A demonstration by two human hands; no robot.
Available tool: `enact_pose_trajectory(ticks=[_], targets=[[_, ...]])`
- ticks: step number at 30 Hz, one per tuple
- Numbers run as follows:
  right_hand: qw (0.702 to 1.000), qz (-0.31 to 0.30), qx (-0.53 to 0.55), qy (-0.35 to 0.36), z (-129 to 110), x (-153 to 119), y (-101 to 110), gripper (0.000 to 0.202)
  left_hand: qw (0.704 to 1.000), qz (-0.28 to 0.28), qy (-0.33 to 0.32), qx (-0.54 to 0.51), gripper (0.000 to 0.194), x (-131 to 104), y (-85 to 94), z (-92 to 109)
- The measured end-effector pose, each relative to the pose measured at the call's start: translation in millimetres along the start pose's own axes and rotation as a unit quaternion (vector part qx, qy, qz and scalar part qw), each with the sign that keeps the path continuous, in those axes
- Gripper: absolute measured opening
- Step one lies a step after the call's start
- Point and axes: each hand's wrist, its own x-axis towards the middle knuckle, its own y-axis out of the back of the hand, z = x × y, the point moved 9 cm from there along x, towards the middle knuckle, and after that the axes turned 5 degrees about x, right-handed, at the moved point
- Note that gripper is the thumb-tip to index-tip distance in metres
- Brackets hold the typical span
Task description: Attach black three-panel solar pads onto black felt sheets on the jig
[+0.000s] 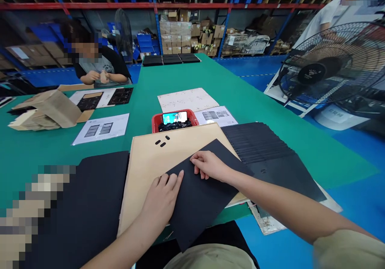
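A black sheet (pixel 207 205) lies at an angle over the front right part of a tan board (pixel 141 156). My left hand (pixel 164 193) rests on the sheet's left edge with its fingers spread. Over the sheet's upper part, my right hand (pixel 209 165) has thumb and index finger pinched together; whatever is between them is too small to make out. Several small black oval pieces (pixel 163 144) lie on the board's upper left. Behind the board stands a red basket (pixel 155 121) with small black pieces and a lit phone (pixel 175 118).
Black sheets are stacked at the right (pixel 255 144) and at the left (pixel 90 197). Printed papers (pixel 104 129) and a white board (pixel 188 99) lie on the green table (pixel 180 74). A person sits across at the left; a fan (pixel 327 66) stands at the right, near another person.
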Motion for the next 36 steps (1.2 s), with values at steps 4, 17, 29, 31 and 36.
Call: enact_pose_trajectory(ticks=[4, 17, 29, 31, 36], targets=[[0.983, 0.01, -0.154, 0.099, -15.8, -12.6, -3.1, 0.023, 1.0, -0.003, -0.002, 0.029, 0.062, -0.4, -0.4, 5.6], [0.822, 0.039, -0.513, 0.245, -42.1, -28.5, -26.9, 0.039, 0.999, -0.024, 0.034, -0.032, 0.053, 13.2, -3.2, -17.4], [0.853, -0.012, -0.454, 0.258, 10.4, -141.0, -63.1, 0.071, 0.984, -0.057, 0.001, -0.169, 0.115, -5.4, -30.9, -23.0], [0.859, 0.041, -0.469, 0.201, 26.3, -135.9, -25.0, 0.067, 0.984, -0.056, 0.0, -0.167, 0.114, -3.8, -30.0, -23.9], [0.872, 0.201, -0.445, 0.038, 63.3, -121.4, 102.2, 0.058, 0.984, -0.066, 0.001, -0.166, 0.112, -3.7, -32.9, -27.0]])
